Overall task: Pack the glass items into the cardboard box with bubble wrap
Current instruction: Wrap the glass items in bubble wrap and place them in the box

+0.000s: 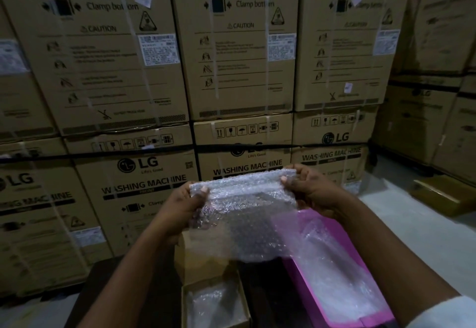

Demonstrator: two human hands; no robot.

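I hold a sheet of clear bubble wrap (244, 206) up in front of me, its top edge rolled over. My left hand (180, 206) pinches the left end of that roll and my right hand (311, 188) pinches the right end. The rest of the sheet hangs down over a small open cardboard box (216, 299) below, which has clear wrap lying inside it. I cannot tell whether a glass item is inside the roll.
A pink tray (342, 276) with more clear wrap on it lies at the lower right on a dark table (154, 289). Tall stacks of washing machine cartons (231, 70) fill the background. A flat brown box (443, 193) rests on the pale floor at right.
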